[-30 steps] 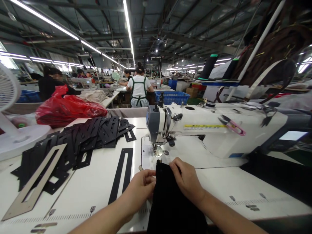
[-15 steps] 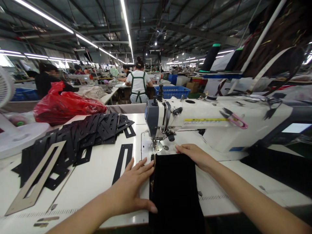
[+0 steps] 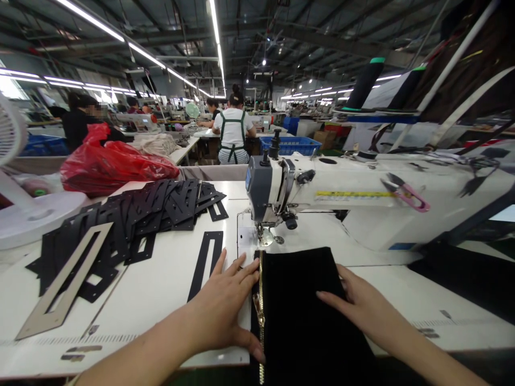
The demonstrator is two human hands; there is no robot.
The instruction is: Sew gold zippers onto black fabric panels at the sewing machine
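A black fabric piece (image 3: 301, 305) lies in front of the sewing machine (image 3: 265, 198), its top edge just short of the presser foot. Along its left side runs a gold zipper (image 3: 261, 300) with a gold pull. My left hand (image 3: 227, 303) rests with fingers spread at that left edge, fingertips and thumb touching the zipper side. On the right edge, my right hand (image 3: 358, 303) grips the fabric, thumb on top and the other fingers partly hidden beneath. A black slotted strip (image 3: 199, 273) lies left of my left hand.
Many black slotted pieces (image 3: 148, 209) are heaped at left, with a beige one (image 3: 68, 284) on top. Behind are a red plastic bag (image 3: 116, 161) and a white fan (image 3: 40, 206). Pink snips (image 3: 410, 195) rest on the machine arm. Another person (image 3: 233, 131) sits ahead.
My right hand has moved from the fabric's top edge down to its right edge. The fabric's right side has swung outward, and more of the gold zipper shows. The view has shifted slightly.
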